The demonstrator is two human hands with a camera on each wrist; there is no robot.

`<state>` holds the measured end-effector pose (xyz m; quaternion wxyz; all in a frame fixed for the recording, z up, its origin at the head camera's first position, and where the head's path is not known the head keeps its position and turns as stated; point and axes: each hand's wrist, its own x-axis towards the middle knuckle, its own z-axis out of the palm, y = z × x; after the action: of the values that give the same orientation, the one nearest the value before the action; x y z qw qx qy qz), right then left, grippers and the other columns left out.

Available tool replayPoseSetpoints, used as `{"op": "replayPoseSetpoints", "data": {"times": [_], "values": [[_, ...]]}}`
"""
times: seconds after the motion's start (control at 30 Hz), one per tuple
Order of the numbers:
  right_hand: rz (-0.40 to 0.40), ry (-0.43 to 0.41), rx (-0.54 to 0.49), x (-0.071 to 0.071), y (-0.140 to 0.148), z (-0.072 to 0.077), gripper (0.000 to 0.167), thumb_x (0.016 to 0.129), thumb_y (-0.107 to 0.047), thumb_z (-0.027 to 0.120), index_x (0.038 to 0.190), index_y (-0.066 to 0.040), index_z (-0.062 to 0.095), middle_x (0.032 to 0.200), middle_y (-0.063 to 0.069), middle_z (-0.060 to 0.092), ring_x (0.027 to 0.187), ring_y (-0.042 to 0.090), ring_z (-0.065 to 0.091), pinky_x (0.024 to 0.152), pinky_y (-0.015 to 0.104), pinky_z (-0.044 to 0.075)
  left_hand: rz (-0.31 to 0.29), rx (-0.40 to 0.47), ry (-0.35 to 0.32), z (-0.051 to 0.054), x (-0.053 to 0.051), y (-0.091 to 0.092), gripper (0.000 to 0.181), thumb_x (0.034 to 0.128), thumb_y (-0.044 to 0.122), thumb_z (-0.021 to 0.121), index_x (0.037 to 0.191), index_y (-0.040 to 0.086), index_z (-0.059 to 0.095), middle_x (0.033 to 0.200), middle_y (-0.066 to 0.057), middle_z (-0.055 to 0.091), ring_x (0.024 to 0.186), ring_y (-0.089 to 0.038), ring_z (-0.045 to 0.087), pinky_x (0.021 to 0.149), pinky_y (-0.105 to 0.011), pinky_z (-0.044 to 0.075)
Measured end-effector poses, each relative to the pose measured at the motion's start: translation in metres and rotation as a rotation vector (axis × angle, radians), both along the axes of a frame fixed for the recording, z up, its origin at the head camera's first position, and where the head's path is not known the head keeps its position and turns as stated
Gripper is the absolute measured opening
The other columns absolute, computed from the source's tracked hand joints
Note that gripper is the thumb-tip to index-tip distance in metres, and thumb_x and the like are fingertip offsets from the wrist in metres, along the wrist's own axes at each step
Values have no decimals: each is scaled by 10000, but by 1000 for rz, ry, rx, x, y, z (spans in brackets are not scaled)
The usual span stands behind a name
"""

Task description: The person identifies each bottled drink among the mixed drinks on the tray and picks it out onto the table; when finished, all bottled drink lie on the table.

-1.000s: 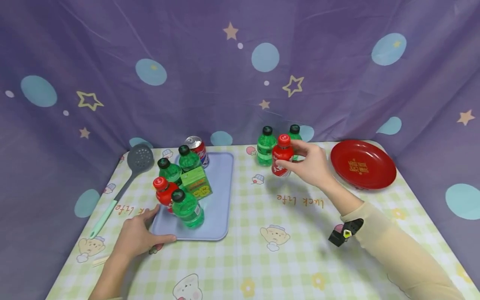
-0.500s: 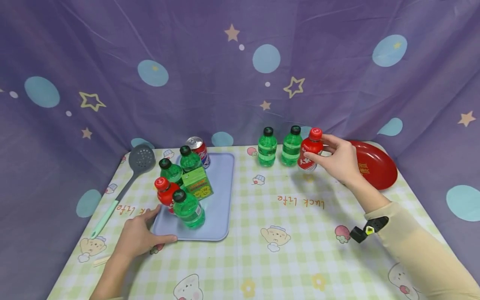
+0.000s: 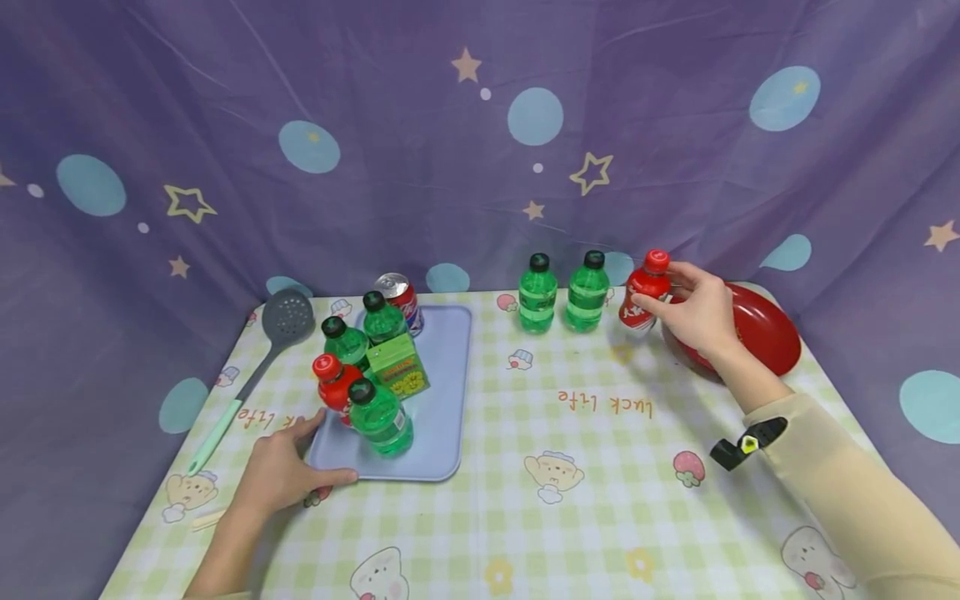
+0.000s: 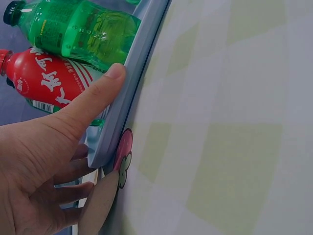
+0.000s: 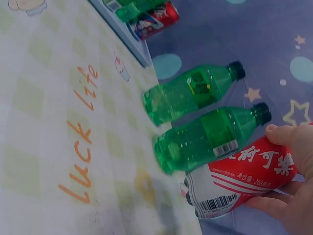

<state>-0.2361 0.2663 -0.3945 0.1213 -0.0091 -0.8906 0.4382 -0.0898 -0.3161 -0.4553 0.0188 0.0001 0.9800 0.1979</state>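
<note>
My right hand holds a red cola bottle upright by its upper part, with thumb and fingers on opposite sides. Its base is close to the tablecloth; whether it touches is unclear. Two green soda bottles stand just left of it. My left hand rests against the near left corner of a blue tray, its thumb laid straight along the front rim. In the left wrist view, the other fingers lie loosely beside the corner. On the tray stand another red bottle, several green bottles, a green drink carton and a soda can.
A red plate lies behind my right hand, partly covered by it. Left of the tray lies a grey slotted turner with a mint handle. A purple curtain hangs behind the checkered tablecloth.
My right hand has carried the red cola bottle rightward, from in front of the green pair to their right side. My left hand stays at the tray corner.
</note>
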Motion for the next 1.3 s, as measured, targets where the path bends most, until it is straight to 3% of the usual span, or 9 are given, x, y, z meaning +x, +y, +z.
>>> {"op": "replayPoseSetpoints", "data": {"times": [0.33, 0.67, 0.97, 1.3], "values": [[-31, -14, -16, -20, 7, -13, 740, 897, -413, 863, 1471, -30, 595, 1419, 224, 679, 1266, 427, 697, 1101, 562, 545, 6, -3, 6, -2, 0, 0, 1296, 558, 746, 946, 1493, -63, 558, 1470, -375, 554, 1359, -606, 536, 1058, -707, 505], [-17, 10, -83, -37, -6, -22, 705, 886, -312, 885, 1451, 1, 602, 1395, 247, 685, 1236, 439, 708, 1112, 548, 543, 4, 2, 14, -1, 1, 1, 1266, 567, 706, 964, 1484, -71, 566, 1460, -377, 564, 1347, -598, 552, 1048, -699, 517], [-31, -26, -72, -41, -13, -28, 739, 880, -336, 889, 1473, -8, 594, 1429, 236, 678, 1269, 428, 699, 1108, 526, 549, 0, 6, 14, -3, 0, 1, 1252, 574, 698, 966, 1483, -66, 570, 1460, -372, 568, 1342, -595, 559, 1045, -698, 520], [-36, -2, -50, -45, -12, -32, 694, 888, -334, 879, 1445, -15, 616, 1406, 237, 690, 1238, 433, 712, 1090, 535, 558, 10, 6, 14, -3, 1, -1, 1268, 567, 715, 960, 1488, -61, 566, 1465, -372, 563, 1346, -595, 556, 1049, -701, 515]]}}
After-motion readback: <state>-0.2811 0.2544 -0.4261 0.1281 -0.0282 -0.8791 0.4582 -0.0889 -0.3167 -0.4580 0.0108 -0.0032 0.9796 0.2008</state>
